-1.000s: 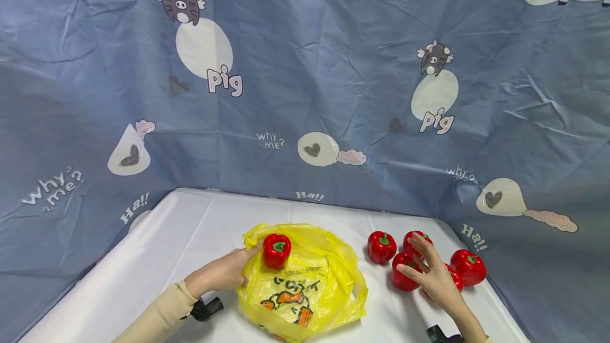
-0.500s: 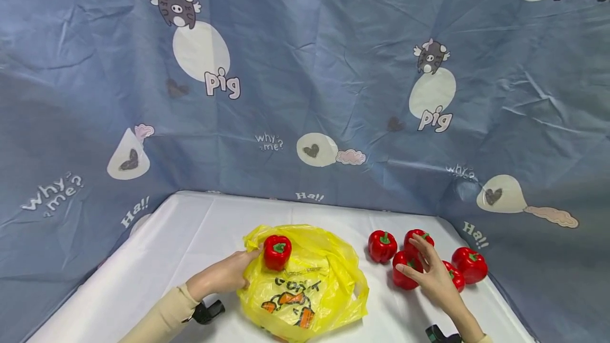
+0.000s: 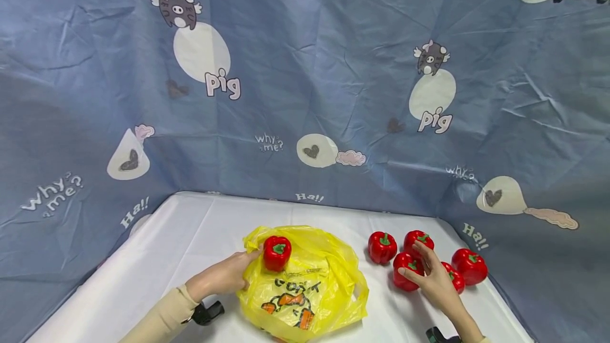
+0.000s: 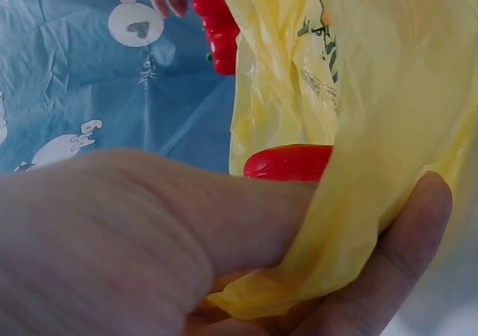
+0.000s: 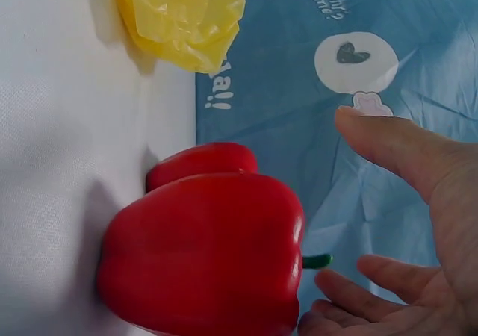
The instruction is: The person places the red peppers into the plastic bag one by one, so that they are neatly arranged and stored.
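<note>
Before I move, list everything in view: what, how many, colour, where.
plastic bag: 1, yellow, printed, front centre
lone bell pepper: 1, red, at the bag's left; on or inside it, unclear
bell peppers: 5 visible, red, grouped at right
cloth-covered table: 1, white, beneath these
pig-print backdrop: 1, blue, behind
wrist devices: 2, black, one near each wrist
sleeves: 2, beige, on the forearms
left grip: 1, bare, holding the bag's left edge
right grip: 1, bare, beside the grouped peppers
</note>
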`<state>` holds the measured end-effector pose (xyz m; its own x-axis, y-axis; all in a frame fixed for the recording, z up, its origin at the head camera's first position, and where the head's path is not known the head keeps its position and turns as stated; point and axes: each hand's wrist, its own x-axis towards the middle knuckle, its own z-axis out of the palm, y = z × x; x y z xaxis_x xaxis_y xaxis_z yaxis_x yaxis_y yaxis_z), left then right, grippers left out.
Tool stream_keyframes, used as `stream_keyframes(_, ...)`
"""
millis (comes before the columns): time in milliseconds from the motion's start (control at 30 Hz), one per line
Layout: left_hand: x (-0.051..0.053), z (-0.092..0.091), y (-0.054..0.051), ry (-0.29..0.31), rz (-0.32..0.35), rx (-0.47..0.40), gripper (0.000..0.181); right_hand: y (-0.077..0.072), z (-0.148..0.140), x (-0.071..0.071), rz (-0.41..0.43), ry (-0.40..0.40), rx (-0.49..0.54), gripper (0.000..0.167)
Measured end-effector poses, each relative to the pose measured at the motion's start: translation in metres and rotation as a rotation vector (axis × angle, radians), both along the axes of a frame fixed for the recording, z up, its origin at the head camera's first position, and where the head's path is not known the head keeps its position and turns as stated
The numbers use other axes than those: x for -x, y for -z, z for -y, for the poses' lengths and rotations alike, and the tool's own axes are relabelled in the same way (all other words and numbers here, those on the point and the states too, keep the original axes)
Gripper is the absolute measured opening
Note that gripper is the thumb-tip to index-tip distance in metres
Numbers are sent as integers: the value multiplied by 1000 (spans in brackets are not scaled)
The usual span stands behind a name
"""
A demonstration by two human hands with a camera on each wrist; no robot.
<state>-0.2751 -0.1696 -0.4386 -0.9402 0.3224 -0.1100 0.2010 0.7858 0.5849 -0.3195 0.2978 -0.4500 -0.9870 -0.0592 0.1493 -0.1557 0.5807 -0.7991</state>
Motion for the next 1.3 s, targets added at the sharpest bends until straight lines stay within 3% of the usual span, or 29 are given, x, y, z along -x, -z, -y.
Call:
stream_keyframes(200,0,0,0,11,-12,-2,84,0,-4,0,-5,5,11,91)
stream_keyframes(433,0,1,2,4,-5,-2,85,2,-3,0,65,48,-55,96)
stream_keyframes(733,0,1,1,-2,-6,-2,84,4,-4,2,124,91,-62,97)
stream_keyframes(1167,-1,0,1,-22,-5,7,82,3,-3,-1,140,38,-141,87)
stream_keyframes(1300,-1,0,2,-18,-6,8,81,5,-4,-1,110,26,-160,81)
